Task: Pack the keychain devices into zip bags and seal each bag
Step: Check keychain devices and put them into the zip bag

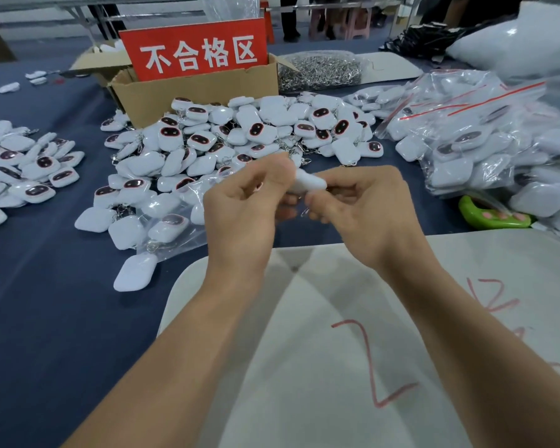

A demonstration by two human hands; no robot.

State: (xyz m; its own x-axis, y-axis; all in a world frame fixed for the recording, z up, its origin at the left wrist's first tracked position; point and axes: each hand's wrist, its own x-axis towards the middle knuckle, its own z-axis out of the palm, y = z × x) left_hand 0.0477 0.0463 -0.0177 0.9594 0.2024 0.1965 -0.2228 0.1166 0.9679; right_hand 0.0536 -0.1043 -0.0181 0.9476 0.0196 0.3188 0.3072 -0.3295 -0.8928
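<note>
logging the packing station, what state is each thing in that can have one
left hand, fingers curled, pinching the keychain device
right hand, fingers curled, holding the same device's other end
keychain device, held up between both hands; bagged or not, cannot tell
cardboard box, open, flaps up
loose pile, unbagged, on the blue cloth
zip bags on the right, filled; seals cannot tell

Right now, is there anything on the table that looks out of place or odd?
One thing stands out: a green object with pink pads lies at the right, partly tucked under the filled zip bags. It matches none of the white keychain devices heaped around.
</note>
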